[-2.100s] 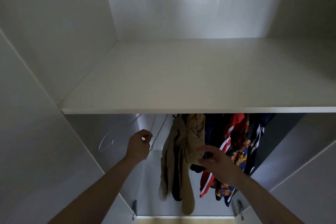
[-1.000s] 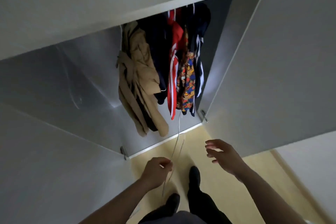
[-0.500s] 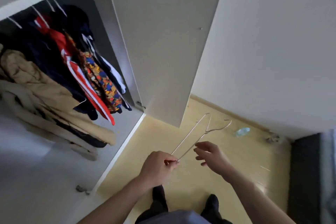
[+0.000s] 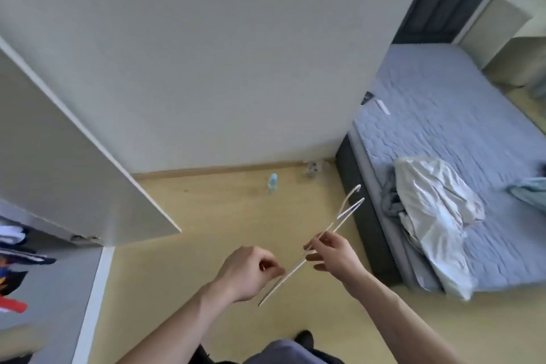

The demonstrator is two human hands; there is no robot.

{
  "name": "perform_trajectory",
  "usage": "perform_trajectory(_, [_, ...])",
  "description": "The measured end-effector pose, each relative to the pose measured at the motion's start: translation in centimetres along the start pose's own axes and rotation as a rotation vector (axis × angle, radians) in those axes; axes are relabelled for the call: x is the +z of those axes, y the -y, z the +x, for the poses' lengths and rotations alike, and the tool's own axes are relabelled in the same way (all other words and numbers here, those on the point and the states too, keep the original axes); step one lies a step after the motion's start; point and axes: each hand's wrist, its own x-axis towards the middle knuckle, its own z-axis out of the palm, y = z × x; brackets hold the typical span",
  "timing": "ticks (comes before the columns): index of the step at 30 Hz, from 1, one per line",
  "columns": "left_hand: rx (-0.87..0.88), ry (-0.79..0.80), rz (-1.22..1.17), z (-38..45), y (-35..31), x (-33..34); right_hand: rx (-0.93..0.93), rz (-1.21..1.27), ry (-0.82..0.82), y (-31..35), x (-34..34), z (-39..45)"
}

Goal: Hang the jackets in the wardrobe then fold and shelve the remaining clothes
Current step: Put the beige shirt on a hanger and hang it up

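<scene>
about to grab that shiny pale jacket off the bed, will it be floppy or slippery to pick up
Likely floppy: the pale jacket lies crumpled in soft folds and droops over the edge of the bed. Possibly slippery: its glossy sheen suggests a smooth fabric. Probably light for its size, since it looks thin.

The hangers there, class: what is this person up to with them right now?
A person stands between an open wardrobe door and a bed, holding thin white wire hangers in both hands. The left hand pinches the lower end; the right hand pinches further up. A pale garment lies crumpled on the bed, not yet hung.
</scene>
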Motion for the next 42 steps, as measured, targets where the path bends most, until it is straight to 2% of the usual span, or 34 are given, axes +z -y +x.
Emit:
perform_trajectory(11, [0.078, 0.169, 0.145, 11.7, -14.3, 6.6, 0.039, 0.198, -0.292, -7.5, -21.2, 0.9])
perform_trajectory(23, [0.239, 0.341, 0.212, 31.6, -25.7, 11.4, 0.142, 0.418, -0.553, -11.0, -35.8, 5.0])
perform_trajectory(28, [0.213, 0.399, 0.201, 40.1, -28.6, 13.1, 0.207, 0.467, -0.599, -9.5, -41.0, 8.8])
perform_trajectory(33, [0.182, 0.499, 0.248, 47.1, -31.5, 15.3, 0.197, 0.508, -0.737, -8.2, -46.3, 11.1])
perform_trajectory(38, [0.198, 0.569, 0.368, 52.6, -35.8, 18.4, 0.19, 0.529, -0.887, -9.4, -50.1, 11.1])
perform_trajectory(42, [0.224, 0.602, 0.434, 56.1, -39.4, 21.3, 0.234, 0.522, -0.941, -11.3, -53.1, 11.3])
